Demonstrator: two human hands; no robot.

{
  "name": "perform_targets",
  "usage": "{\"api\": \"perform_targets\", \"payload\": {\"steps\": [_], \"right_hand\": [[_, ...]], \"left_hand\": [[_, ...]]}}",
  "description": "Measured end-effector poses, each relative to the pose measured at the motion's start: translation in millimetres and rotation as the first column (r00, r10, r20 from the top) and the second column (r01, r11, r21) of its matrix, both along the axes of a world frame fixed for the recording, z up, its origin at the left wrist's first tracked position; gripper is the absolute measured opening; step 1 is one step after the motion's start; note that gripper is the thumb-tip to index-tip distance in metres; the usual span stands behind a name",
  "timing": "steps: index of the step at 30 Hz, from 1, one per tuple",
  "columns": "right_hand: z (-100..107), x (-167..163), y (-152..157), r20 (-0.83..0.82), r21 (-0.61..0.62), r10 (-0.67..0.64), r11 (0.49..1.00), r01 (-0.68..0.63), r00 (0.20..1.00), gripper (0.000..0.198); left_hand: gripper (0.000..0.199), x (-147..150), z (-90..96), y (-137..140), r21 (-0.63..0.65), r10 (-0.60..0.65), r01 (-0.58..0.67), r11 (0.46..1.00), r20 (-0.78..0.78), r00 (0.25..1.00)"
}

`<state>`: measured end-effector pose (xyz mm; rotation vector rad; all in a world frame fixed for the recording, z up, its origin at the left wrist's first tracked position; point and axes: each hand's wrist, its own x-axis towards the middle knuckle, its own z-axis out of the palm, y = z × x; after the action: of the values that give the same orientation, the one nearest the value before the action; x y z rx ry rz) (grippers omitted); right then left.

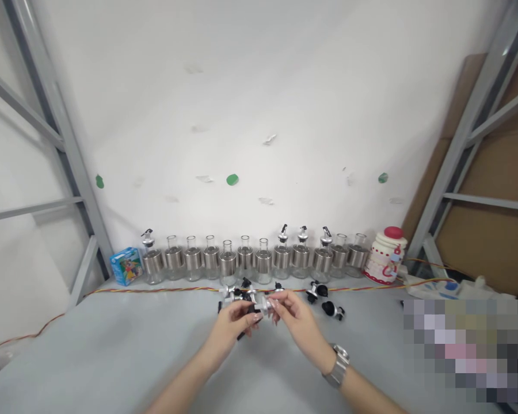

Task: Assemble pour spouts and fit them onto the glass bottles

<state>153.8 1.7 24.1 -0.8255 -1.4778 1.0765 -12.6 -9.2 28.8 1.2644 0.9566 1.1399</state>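
Both forearms are bare, with no sleeves in view. The right wrist carries a silver metal wristwatch (337,364) with a linked bracelet band, its case turned to the outer side. The left hand (234,323) and right hand (294,318) are ungloved; fingernails appear pale.

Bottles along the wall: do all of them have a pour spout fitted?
No. Only four bottles in the row carry a spout; the rest stand open-necked, and loose spouts lie on the table.
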Motion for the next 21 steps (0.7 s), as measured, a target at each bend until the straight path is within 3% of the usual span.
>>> {"api": "perform_targets", "payload": {"steps": [4,9,13,17,21], "right_hand": [[-3.0,0.3,-0.9,0.072,0.042,-0.002,0.999,-0.001,0.997,0.024],[2.9,1.6,-12.7,0.338,0.180,-0.072,0.984,0.010,0.938,0.014],[5.9,0.8,-20.1,0.398,0.280,-0.110,0.960,-0.006,0.911,0.013],[10.0,0.1,-18.9,0.372,0.239,-0.080,0.971,-0.012,0.925,0.014],[13.1,-1.0,-17.2,0.325,0.166,-0.063,0.986,0.009,0.944,0.015]], "left_hand": [[0.031,1.8,-1.6,0.0,0.020,-0.019,0.019,1.000,0.021,1.000],[0.035,1.4,-1.9,-1.8,0.063,0.025,-0.027,0.998,0.025,0.999],[0.038,2.8,-3.0,-3.4,0.071,0.048,-0.050,0.996,0.031,0.998],[0.047,4.4,-1.2,-7.0,0.108,0.076,-0.081,0.991,0.050,0.996],[0.028,6.4,-3.8,-11.6,0.130,0.124,-0.135,0.982,0.086,0.988]]}}
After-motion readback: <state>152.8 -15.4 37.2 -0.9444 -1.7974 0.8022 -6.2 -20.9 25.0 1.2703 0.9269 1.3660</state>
